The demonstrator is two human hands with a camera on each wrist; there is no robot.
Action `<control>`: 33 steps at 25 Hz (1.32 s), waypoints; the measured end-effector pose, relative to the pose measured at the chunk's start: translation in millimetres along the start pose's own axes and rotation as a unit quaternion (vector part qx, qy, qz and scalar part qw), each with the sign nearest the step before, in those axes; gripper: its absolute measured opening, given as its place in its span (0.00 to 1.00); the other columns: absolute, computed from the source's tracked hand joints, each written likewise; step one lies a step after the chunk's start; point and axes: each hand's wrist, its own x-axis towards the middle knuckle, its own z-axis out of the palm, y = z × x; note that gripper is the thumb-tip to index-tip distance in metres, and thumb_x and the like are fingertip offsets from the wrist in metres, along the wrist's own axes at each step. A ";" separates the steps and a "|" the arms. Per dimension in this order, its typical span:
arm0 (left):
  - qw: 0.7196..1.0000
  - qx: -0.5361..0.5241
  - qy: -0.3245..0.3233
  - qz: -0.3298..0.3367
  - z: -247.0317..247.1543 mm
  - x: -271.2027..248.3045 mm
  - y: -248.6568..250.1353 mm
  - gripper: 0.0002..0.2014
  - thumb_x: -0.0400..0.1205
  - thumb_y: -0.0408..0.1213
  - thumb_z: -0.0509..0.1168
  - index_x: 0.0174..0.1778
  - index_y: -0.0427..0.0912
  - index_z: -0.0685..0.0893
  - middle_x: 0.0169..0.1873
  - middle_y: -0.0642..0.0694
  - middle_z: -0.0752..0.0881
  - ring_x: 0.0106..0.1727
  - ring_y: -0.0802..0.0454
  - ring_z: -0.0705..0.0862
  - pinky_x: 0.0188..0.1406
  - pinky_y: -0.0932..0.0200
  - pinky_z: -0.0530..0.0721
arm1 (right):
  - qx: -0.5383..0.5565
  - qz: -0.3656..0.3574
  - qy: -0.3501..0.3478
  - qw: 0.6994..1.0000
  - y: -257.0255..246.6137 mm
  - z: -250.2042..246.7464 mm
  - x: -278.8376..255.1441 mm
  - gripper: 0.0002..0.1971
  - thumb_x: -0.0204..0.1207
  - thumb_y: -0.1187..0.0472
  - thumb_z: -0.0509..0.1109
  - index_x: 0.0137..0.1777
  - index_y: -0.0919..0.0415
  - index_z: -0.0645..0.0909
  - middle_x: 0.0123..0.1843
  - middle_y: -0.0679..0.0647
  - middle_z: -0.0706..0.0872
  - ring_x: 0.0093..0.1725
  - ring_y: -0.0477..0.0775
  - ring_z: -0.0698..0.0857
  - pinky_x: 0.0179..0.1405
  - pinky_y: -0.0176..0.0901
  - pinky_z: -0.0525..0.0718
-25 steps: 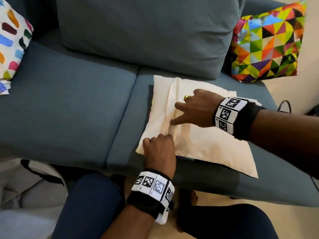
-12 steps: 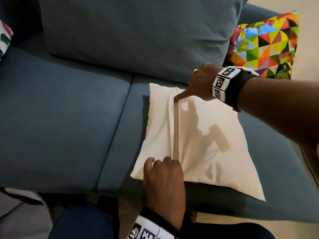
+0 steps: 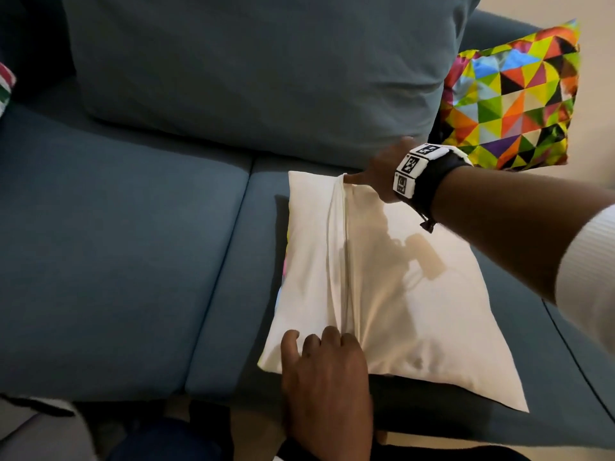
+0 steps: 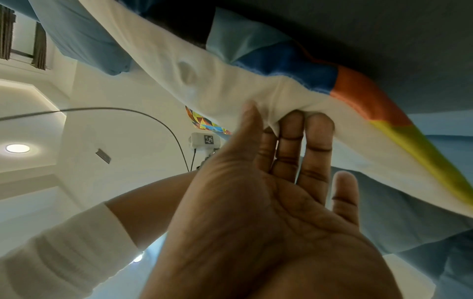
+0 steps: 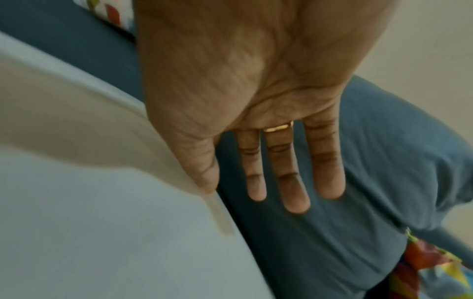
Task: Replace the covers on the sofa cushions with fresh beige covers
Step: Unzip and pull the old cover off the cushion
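Note:
A cushion in a beige cover (image 3: pixel 399 294) lies on the right seat of the blue sofa (image 3: pixel 116 244). A zip seam (image 3: pixel 344 261) runs from its near edge to its far edge. My left hand (image 3: pixel 319 347) sits at the near end of the seam. In the left wrist view its thumb and fingers (image 4: pixel 294 125) pinch a fold of the beige fabric, with a colourful inner cover (image 4: pixel 358 93) beside it. My right hand (image 3: pixel 366 176) is at the far end of the seam. Its thumb (image 5: pixel 204 172) lies on the cover's edge, pinching there. The index finger is hidden and three fingers stay straight.
A grey-blue back cushion (image 3: pixel 259 68) leans behind the beige one. A cushion with bright triangles (image 3: pixel 512 101) stands at the sofa's right end. A spotted cushion (image 3: pixel 5 88) peeks in at the far left. My knees in dark trousers (image 3: pixel 159 440) are at the seat's front edge.
My right hand has run along the zip from the middle of the cushion to its far end, and the seam now lies closed. My left hand has kept its hold at the near edge.

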 end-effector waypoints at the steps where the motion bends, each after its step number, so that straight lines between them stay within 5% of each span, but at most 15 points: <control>1: 1.000 -0.007 0.008 -0.002 2.9 0.5 -2.5 0.16 0.61 0.54 0.82 0.26 0.50 0.84 0.24 0.50 0.81 0.26 0.49 0.82 0.50 0.41 0.82 | 0.025 0.001 -0.004 1.000 -7.8 -1.1 0.5 0.28 0.84 0.54 0.56 0.81 0.29 0.63 0.64 0.50 0.85 0.61 0.60 0.86 0.45 0.44 0.75; 3: 0.998 -0.031 0.046 -0.001 6.0 2.9 -9.5 0.20 0.77 0.64 0.61 0.32 0.52 0.84 0.27 0.54 0.83 0.29 0.52 0.84 0.47 0.45 0.81 | 0.102 -0.001 -0.001 0.995 -22.9 -2.8 -5.5 0.26 0.82 0.57 0.58 0.77 0.32 0.72 0.70 0.49 0.82 0.66 0.61 0.84 0.47 0.47 0.77; 5: 0.997 -0.044 0.069 -0.004 1.6 6.7 -17.4 0.21 0.85 0.57 0.49 0.40 0.54 0.84 0.33 0.54 0.84 0.35 0.51 0.86 0.48 0.48 0.79 | 0.170 -0.045 0.025 0.984 -42.1 -3.4 -28.5 0.24 0.81 0.59 0.59 0.74 0.37 0.78 0.75 0.50 0.77 0.69 0.60 0.81 0.56 0.49 0.82; 8: 0.998 -0.043 0.047 -0.016 -10.2 15.8 -27.8 0.12 0.88 0.47 0.53 0.53 0.55 0.83 0.47 0.52 0.85 0.51 0.48 0.84 0.57 0.48 0.75 | 0.212 -0.104 0.089 0.968 -81.3 -2.1 -82.5 0.22 0.82 0.56 0.58 0.73 0.38 0.80 0.79 0.48 0.75 0.71 0.55 0.80 0.70 0.54 0.78; 12: 0.993 -0.053 0.014 -0.102 -8.9 19.5 -43.6 0.14 0.86 0.55 0.59 0.55 0.53 0.84 0.54 0.48 0.83 0.60 0.44 0.81 0.58 0.45 0.78 | 0.208 -0.150 0.122 0.959 -124.9 6.5 -142.4 0.16 0.84 0.52 0.57 0.56 0.47 0.88 0.52 0.48 0.90 0.52 0.50 0.89 0.82 0.55 0.63; 15: 0.986 -0.057 0.015 -0.157 -4.2 20.7 -50.4 0.22 0.85 0.63 0.55 0.53 0.52 0.87 0.56 0.46 0.83 0.58 0.41 0.82 0.53 0.44 0.82 | 0.225 -0.031 0.136 0.964 -129.8 16.3 -163.7 0.08 0.81 0.56 0.64 0.43 0.52 0.83 0.37 0.51 0.89 0.40 0.54 0.90 0.79 0.52 0.70; 18: 0.985 -0.054 0.027 -0.160 2.1 20.5 -43.5 0.23 0.85 0.64 0.55 0.56 0.51 0.86 0.58 0.44 0.80 0.57 0.40 0.81 0.49 0.46 0.82 | 0.246 0.060 0.082 0.964 -134.9 17.5 -166.3 0.08 0.80 0.51 0.67 0.53 0.53 0.77 0.48 0.52 0.89 0.48 0.56 0.89 0.73 0.51 0.72; 21: 0.982 -0.068 0.022 -0.174 5.6 18.7 -36.6 0.22 0.86 0.62 0.53 0.61 0.49 0.81 0.58 0.41 0.79 0.56 0.38 0.82 0.44 0.48 0.77 | 0.259 0.081 0.063 0.960 -151.7 15.6 -157.3 0.29 0.74 0.36 0.72 0.66 0.55 0.74 0.64 0.55 0.80 0.52 0.57 0.88 0.68 0.57 0.74; 25: 0.969 -0.161 0.029 -0.187 6.9 21.9 -37.9 0.15 0.87 0.56 0.56 0.58 0.48 0.78 0.53 0.42 0.79 0.53 0.39 0.83 0.43 0.52 0.76 | 0.232 0.122 0.061 0.963 -170.6 14.5 -141.7 0.49 0.69 0.31 0.72 0.82 0.59 0.59 0.73 0.66 0.71 0.60 0.63 0.84 0.60 0.57 0.77; 27: 0.942 -0.272 0.045 -0.194 10.6 26.4 -41.7 0.05 0.84 0.41 0.65 0.53 0.49 0.77 0.52 0.48 0.81 0.52 0.45 0.83 0.40 0.61 0.74 | 0.221 0.130 0.046 0.966 -174.8 16.5 -133.5 0.57 0.65 0.26 0.69 0.85 0.59 0.51 0.75 0.70 0.68 0.63 0.66 0.82 0.70 0.66 0.70; 30: 0.848 -0.477 0.078 -0.219 14.7 31.4 -44.9 0.19 0.73 0.22 0.68 0.53 0.50 0.80 0.56 0.52 0.84 0.58 0.50 0.84 0.39 0.68 0.78 | 0.220 0.112 0.012 0.969 -173.6 18.9 -129.0 0.61 0.63 0.22 0.66 0.86 0.53 0.40 0.79 0.75 0.62 0.68 0.69 0.81 0.78 0.78 0.50; 33: 0.761 -0.608 0.136 -0.181 3.3 33.8 -39.1 0.26 0.70 0.13 0.63 0.52 0.49 0.83 0.56 0.47 0.86 0.59 0.48 0.86 0.42 0.61 0.86 | 0.293 0.075 0.025 0.953 -158.6 8.9 -134.8 0.54 0.67 0.26 0.66 0.85 0.47 0.45 0.78 0.68 0.69 0.66 0.68 0.83 0.79 0.75 0.55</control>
